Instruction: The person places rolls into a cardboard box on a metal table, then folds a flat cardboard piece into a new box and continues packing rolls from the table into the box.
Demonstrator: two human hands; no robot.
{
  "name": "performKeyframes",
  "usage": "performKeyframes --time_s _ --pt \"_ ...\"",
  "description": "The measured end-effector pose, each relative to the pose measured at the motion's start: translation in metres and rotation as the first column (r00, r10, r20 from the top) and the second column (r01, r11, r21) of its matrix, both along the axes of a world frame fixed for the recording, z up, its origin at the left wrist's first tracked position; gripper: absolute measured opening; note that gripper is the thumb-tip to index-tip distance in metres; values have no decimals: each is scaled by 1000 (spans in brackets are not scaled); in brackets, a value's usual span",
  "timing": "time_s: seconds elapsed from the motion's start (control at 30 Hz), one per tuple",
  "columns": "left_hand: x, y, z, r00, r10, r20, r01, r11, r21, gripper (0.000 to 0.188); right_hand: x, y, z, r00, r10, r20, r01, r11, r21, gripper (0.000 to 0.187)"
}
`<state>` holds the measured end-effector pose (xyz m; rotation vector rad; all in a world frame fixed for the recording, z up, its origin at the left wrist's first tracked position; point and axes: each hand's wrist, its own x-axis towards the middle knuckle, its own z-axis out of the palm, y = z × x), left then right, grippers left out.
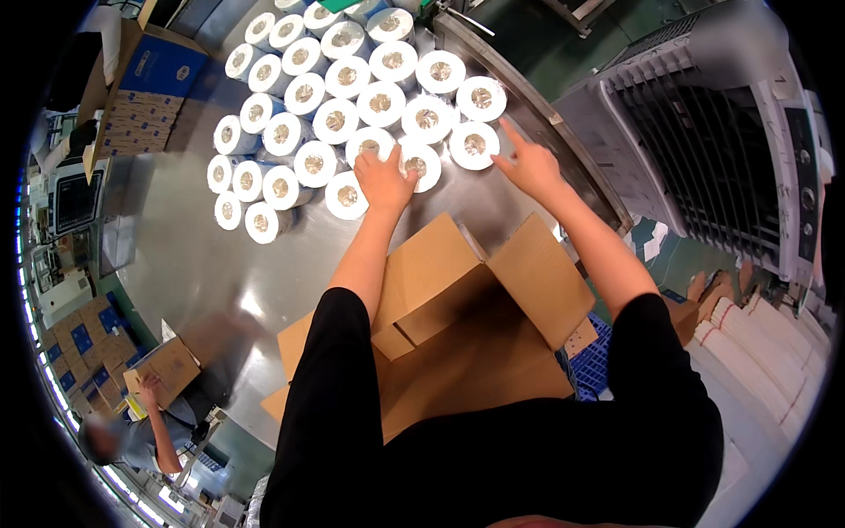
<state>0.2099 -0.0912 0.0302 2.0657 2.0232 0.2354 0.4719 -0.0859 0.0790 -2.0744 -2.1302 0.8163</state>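
Many white paper rolls (335, 120) in clear film with blue print on the sides stand on end on a steel table (167, 220). My left hand (385, 180) rests over the nearest rolls, its fingers spread between one roll (370, 139) and its neighbour (425, 172). Beside the rightmost near roll (473, 146) is my right hand (531, 165), thumb and index finger apart and nothing held. Below my arms, an opened cardboard box (440, 286) has its flaps folded outward; its visible inside is dark.
A raised metal edge (541, 114) bounds the table on the right, with a large air cooler (704, 141) beyond it. A printed carton (145, 97) stands at the far left. Another person (163, 431) holds a cardboard box (167, 371) at the lower left. A blue plastic crate (591, 356) lies below.
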Motion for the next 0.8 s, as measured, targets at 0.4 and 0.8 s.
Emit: performKeyframes --time_s 0.4,0.8 --pt "-71 46 61 968 42 246 62 914 -400 38 -19 71 -51 959 61 -277 -93 990 -106 71" --pt "-152 -233 250 -124 741 660 -205 632 -747 28 -4 34 72 903 -82 -422 75 997 -33 64"
